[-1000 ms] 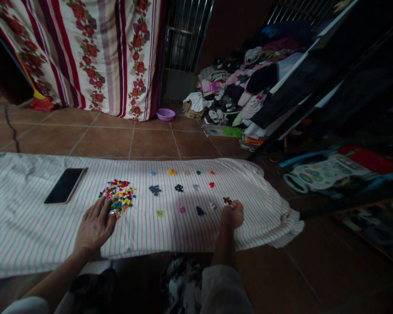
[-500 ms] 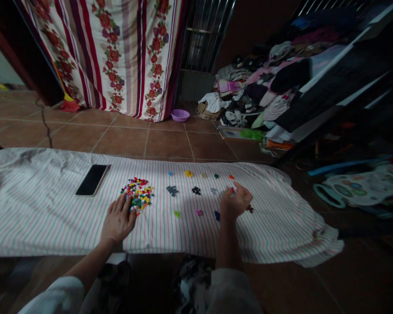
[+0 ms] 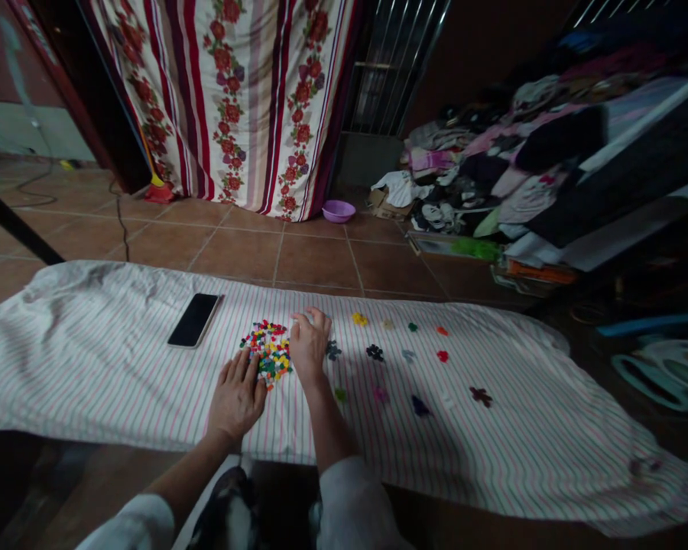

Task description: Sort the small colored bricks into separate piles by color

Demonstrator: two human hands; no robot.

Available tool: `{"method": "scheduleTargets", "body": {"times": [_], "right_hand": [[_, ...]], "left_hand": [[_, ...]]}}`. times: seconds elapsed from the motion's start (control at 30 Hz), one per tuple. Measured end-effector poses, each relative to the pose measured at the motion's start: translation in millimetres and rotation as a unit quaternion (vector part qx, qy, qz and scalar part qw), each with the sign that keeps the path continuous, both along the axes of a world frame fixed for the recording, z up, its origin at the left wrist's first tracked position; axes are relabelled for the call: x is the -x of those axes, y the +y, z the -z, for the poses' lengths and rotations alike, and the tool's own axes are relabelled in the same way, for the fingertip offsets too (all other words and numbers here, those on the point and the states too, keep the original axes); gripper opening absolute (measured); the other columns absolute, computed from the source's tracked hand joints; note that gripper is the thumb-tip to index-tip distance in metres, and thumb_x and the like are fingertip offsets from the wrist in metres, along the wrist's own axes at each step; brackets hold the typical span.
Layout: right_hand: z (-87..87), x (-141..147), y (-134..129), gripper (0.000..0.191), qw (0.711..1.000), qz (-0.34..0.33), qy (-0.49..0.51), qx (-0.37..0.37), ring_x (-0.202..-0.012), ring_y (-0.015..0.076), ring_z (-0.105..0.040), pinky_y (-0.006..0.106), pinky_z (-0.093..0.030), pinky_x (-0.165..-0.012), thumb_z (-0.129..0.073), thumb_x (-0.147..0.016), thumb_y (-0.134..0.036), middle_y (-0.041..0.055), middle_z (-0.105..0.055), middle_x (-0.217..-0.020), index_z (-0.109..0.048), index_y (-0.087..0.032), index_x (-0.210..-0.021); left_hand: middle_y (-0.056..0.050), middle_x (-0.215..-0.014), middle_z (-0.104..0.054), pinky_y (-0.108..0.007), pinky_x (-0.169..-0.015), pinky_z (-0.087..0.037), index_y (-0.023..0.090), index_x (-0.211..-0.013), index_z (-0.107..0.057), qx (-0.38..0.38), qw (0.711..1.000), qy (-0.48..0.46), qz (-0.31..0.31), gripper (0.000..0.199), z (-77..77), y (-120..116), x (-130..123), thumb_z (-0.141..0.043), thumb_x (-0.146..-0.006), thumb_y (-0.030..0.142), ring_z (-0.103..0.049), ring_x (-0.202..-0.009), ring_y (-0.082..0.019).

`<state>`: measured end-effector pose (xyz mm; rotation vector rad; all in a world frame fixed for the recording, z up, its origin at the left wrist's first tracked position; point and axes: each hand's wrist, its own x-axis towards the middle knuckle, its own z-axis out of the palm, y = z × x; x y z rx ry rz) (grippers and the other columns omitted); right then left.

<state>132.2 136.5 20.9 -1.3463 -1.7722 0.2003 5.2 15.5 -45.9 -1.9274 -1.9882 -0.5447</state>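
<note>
A mixed pile of small colourful beads or pegs [image 3: 272, 351] lies on the striped cloth [image 3: 149, 397]. My left hand [image 3: 238, 393] rests flat at the pile's lower left edge, fingertips touching it. Just right of the pile hovers my right hand [image 3: 309, 344], fingers bent and apart, with nothing visible in them. Sorted clusters lie further right: yellow [image 3: 359, 319], beige [image 3: 387, 324], dark green [image 3: 413, 327], orange [image 3: 442, 331], dark grey [image 3: 333, 351], black [image 3: 374, 352], light grey [image 3: 408, 355], red [image 3: 442, 356], lime green [image 3: 340, 395], pink [image 3: 381, 394], navy [image 3: 420, 406] and brown [image 3: 481, 396].
A phone [image 3: 195, 321] lies on the cloth left of the pile. Beyond the table are a floral curtain [image 3: 252, 107], a purple basin [image 3: 338, 211] and a red dustpan [image 3: 159, 192]. Clothes [image 3: 493, 160] are heaped at the back right.
My right hand has moved left from the red cluster to beside the mixed pile. My left hand stays at the pile. The view has shifted, so the table appears further right.
</note>
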Motion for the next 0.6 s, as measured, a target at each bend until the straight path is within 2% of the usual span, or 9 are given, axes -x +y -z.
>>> {"method": "scheduleTargets", "body": {"times": [0.1,0.27,0.47,0.6], "right_hand": [[3.2,15.0,-5.9,0.027,0.998,-0.027,-0.024,0.046,-0.114,0.0256,-0.045,0.040,-0.040,-0.100,-0.056,-0.084,-0.008,0.0094,-0.058,-0.116,-0.077,-0.024,-0.089],[16.0,33.8,-10.3,0.029,0.993,-0.042,-0.065,0.090,-0.127,0.0282,-0.039,0.044,-0.036,-0.105,-0.056,-0.083,-0.009,0.0085,-0.052,-0.133,-0.077,-0.026,-0.092],[28.6,43.2,-5.5,0.024,0.984,-0.043,-0.093,0.147,-0.137,0.0319,-0.029,0.052,-0.033,-0.108,-0.056,-0.087,-0.014,0.0078,-0.041,-0.149,-0.077,-0.026,-0.092],[31.1,47.5,-5.5,0.023,0.981,-0.041,-0.098,0.160,-0.140,0.0313,-0.026,0.052,-0.031,-0.109,-0.057,-0.088,-0.016,0.0060,-0.040,-0.150,-0.077,-0.027,-0.091]], "left_hand": [[-0.017,-0.144,-0.051,-0.046,-0.107,-0.040,0.011,-0.133,-0.054,-0.006,1.000,0.003,-0.002,0.049,0.6,-0.2,-1.2,-0.041,-0.092,0.034,-0.046,-0.135,-0.029],[-0.017,-0.143,-0.051,-0.045,-0.108,-0.040,0.010,-0.132,-0.055,-0.010,1.000,0.008,0.001,0.047,0.8,-0.5,-1.9,-0.041,-0.093,0.032,-0.048,-0.133,-0.029],[-0.016,-0.144,-0.051,-0.046,-0.108,-0.038,0.012,-0.136,-0.052,0.005,1.000,0.006,0.001,0.048,-1.7,-0.7,-3.2,-0.041,-0.092,0.030,-0.046,-0.135,-0.029],[-0.015,-0.145,-0.050,-0.046,-0.109,-0.038,0.014,-0.137,-0.052,0.013,1.000,-0.002,0.001,0.049,-2.5,-0.8,-4.0,-0.041,-0.092,0.030,-0.046,-0.135,-0.028]]}}
